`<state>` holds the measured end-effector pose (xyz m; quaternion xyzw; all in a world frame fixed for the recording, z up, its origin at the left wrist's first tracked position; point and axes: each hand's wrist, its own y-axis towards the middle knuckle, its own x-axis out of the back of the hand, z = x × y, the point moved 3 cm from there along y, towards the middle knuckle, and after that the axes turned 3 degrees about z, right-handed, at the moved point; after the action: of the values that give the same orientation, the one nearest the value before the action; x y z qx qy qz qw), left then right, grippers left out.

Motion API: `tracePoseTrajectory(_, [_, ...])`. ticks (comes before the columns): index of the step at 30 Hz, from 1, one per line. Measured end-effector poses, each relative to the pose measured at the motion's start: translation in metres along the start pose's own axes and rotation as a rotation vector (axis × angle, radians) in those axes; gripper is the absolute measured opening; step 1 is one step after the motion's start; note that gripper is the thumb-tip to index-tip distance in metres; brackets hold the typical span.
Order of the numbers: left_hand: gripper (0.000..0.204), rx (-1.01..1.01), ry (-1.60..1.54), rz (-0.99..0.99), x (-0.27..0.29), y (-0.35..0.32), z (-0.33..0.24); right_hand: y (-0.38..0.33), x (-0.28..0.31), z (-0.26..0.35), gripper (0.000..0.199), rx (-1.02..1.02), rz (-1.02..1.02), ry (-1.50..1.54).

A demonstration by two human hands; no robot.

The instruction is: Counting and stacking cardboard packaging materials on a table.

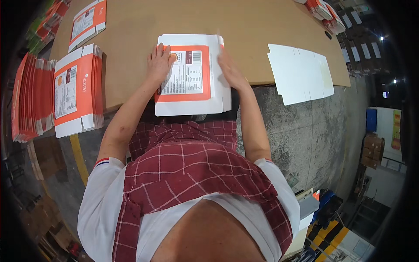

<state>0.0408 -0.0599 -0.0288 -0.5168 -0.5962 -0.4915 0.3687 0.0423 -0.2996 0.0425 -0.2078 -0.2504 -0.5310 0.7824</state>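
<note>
In front of me at the table's near edge lies a flat white-and-orange printed carton [183, 98], with a label panel and a barcode on its face. My left hand [160, 65] rests on the carton's upper left part, fingers spread flat over it. Along the carton's right white flap, my right hand [230, 72] is turned edge-on. Its fingers stretch away from me against that side, and their tips are slightly smeared.
A brown table [235, 22] carries the work. At the left stand a stack of folded cartons [72, 83] and a further carton [89, 24]. A blank white sheet [301, 74] overhangs the near edge at the right. More orange-and-white cartons [323, 11] lie far right.
</note>
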Motion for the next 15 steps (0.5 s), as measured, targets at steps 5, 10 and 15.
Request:
tracePoseTrajectory(5, [0.048, 0.032, -0.036, 0.047, 0.007, 0.004, -0.003, 0.018, -0.054, -0.006, 0.073, -0.066, 0.039, -0.588])
tracePoseTrajectory(10, [0.047, 0.064, -0.092, 0.005, 0.007, 0.002, -0.003, -0.087, -0.076, 0.001, 0.066, 0.154, 0.011, -0.772])
tracePoseTrajectory(15, [0.047, -0.013, -0.188, -0.058, -0.008, 0.010, 0.001, -0.113, 0.004, -0.022, 0.033, -0.011, -0.141, -0.206])
